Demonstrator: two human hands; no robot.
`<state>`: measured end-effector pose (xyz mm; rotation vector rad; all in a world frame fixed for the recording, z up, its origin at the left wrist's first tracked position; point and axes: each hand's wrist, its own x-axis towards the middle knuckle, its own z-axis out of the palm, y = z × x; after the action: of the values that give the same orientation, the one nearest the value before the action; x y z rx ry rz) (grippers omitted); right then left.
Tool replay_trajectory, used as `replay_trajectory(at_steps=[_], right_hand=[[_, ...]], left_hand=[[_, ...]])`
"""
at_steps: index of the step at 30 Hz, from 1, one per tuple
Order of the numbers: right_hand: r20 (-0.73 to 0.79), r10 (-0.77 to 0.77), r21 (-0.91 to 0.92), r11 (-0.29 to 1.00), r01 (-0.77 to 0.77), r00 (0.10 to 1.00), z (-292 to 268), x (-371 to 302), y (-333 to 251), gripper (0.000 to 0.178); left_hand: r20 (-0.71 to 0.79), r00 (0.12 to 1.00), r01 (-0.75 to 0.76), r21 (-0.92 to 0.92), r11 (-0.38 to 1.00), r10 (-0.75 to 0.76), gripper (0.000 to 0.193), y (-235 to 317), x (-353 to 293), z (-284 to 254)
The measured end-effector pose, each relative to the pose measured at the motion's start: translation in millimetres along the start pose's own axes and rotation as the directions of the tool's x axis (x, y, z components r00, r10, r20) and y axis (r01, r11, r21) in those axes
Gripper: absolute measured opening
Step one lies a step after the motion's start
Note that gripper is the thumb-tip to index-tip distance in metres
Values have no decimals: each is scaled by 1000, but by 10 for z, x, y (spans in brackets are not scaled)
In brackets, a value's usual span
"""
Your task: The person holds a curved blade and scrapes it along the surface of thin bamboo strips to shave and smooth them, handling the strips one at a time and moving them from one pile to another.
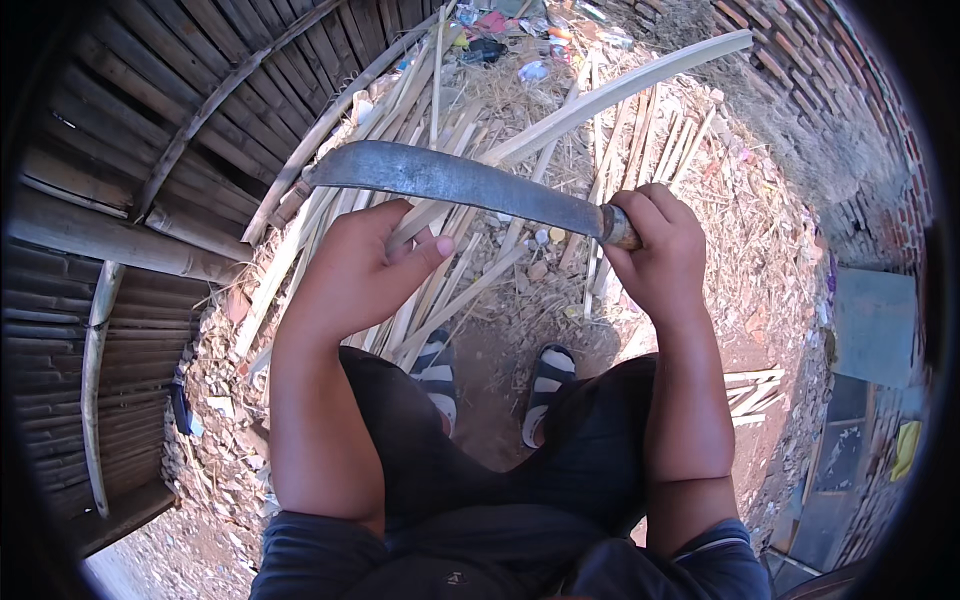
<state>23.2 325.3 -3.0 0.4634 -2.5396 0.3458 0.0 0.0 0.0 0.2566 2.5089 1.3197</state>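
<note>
My right hand [660, 240] is closed round the short wooden handle of a machete [440, 178]. Its broad, dark blade points left and crosses above a long pale bamboo strip [620, 90]. That strip slants from my left hand [360, 260] up to the far right. The fingers of my left hand are wrapped round the strip's near end, thumb on the near side, partly hidden under the blade. Whether the blade touches the strip I cannot tell.
Split bamboo strips [400, 115] lie heaped on the chip-strewn ground ahead, with more strips [640, 150] to the right. A bamboo slat wall [150, 120] stands at left, a brick wall [800, 70] at right. My sandalled feet [548, 385] are below; scraps of litter [532, 72] lie at the back.
</note>
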Motion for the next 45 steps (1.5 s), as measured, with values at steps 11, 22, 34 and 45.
replay_trajectory(at_steps=[11,22,34,45], right_hand=[[-68,125,8,992,-125,990,-76,-10,181,48],[-97,187,-6,982,-188,978,-80,-5,252,42],[-105,218,18,976,-217,970,-86,-3,289,35],[-102,267,10,964,-267,958,-107,-7,313,33]], left_hand=[[27,1000,1,-146,989,3,47,-97,35,34],[0,1000,8,-52,999,-8,54,-87,-13,-51],[17,1000,2,-11,1000,-2,57,-115,3,-57],[-106,990,-92,33,995,95,52,-131,-5,-15]])
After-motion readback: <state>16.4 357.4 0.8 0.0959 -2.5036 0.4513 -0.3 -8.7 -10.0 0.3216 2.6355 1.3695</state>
